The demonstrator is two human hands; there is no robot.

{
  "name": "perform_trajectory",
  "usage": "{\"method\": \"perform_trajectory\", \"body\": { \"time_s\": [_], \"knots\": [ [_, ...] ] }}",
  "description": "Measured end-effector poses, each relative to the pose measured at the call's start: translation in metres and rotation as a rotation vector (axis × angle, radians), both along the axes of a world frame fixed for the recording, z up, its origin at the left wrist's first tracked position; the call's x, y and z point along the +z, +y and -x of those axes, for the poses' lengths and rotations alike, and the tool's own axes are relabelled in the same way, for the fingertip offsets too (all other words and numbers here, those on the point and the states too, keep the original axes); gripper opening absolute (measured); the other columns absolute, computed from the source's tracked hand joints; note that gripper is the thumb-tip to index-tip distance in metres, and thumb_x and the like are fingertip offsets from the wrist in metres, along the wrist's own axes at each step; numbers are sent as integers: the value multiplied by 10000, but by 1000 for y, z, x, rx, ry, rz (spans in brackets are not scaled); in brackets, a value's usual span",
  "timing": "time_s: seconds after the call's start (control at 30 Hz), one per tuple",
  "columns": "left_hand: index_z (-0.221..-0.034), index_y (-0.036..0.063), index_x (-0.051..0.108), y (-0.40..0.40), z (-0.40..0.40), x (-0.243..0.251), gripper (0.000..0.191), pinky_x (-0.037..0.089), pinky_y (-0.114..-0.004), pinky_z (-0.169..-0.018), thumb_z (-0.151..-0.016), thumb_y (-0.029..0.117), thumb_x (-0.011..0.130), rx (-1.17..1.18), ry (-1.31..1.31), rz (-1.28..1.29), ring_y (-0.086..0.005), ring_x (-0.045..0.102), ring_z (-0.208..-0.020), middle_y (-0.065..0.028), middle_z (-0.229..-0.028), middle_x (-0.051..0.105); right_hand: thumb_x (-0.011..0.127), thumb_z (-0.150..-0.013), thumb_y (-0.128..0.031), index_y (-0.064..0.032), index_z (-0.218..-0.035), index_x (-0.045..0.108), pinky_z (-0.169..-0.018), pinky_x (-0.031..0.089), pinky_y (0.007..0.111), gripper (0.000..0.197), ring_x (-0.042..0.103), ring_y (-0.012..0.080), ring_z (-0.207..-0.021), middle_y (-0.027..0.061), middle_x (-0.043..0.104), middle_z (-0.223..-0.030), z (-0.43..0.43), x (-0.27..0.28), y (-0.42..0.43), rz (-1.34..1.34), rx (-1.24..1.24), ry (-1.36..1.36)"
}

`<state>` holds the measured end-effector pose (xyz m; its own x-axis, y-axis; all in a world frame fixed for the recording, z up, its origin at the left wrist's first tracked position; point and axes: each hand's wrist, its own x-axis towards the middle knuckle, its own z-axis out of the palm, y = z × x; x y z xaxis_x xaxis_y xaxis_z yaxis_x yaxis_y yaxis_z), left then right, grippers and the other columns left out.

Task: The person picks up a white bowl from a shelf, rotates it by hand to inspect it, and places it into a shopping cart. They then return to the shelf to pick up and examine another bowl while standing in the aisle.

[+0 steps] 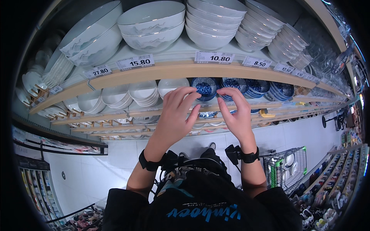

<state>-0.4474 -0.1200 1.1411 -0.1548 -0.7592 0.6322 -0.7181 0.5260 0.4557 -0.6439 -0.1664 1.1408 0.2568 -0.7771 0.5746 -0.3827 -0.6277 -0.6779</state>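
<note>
My left hand is raised before the shelves with bent fingers spread and nothing in it. Opposite it, my right hand curves inward, thumb and fingers apart, also holding nothing. Between the fingertips of both hands a stack of blue-patterned bowls shows on the shelf beyond; no contact is visible. More blue bowls stand to the right, partly behind my right hand. Stacked white bowls line the same shelf on the left, one partly covered by my left fingers.
The upper shelf's wooden edge carries price labels, with large white bowls stacked above it. Lower shelves hold more dishes. A wire shopping cart containing white dishes stands behind at right, near a shoe rack.
</note>
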Motion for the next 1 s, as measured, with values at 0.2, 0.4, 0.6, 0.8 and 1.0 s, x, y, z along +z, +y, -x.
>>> {"method": "perform_trajectory", "body": {
  "time_s": [0.2, 0.4, 0.6, 0.8, 1.0],
  "knots": [
    [-1116, 55, 607, 4, -6, -20, 298, 403, -396, -945, -827, 52, 678, -1, 61, -79, -299, 551, -1079, -92, -1164, 599, 652, -846, -33, -18, -1013, 638, -860, 467, 358, 169, 626, 291, -934, 118, 661, -978, -4, -20, 2, -62, 12, 11],
    [-1135, 59, 596, 9, -16, -40, 283, 398, -394, -958, -857, 74, 651, 0, 62, -194, -301, 548, -1091, -91, -1155, 603, 646, -848, -31, -10, -1002, 632, -831, 471, 354, 156, 626, 283, -899, 122, 654, -940, -12, -32, 3, -123, 62, 31],
    [-1138, 56, 593, 14, -21, -53, 268, 391, -397, -975, -878, 100, 639, 15, 56, -232, -308, 544, -1101, -100, -1148, 605, 640, -853, -28, -1, -1003, 628, -806, 482, 347, 154, 635, 267, -860, 124, 653, -924, -19, -42, 8, -169, 93, 57],
    [-1138, 63, 595, 17, -22, -63, 268, 392, -399, -977, -877, 99, 642, 7, 46, -276, -310, 553, -1087, -108, -1132, 612, 634, -860, -29, 7, -1011, 629, -789, 494, 341, 156, 640, 251, -846, 123, 649, -938, -17, -55, 11, -230, 83, 53],
    [-1132, 63, 594, 13, -16, -69, 264, 394, -399, -972, -876, 100, 647, -7, 49, -289, -306, 566, -1077, -109, -1122, 616, 630, -865, -35, 9, -1016, 631, -786, 494, 341, 157, 638, 245, -839, 123, 646, -937, -8, -60, 9, -245, 74, 83]
  ]
}}
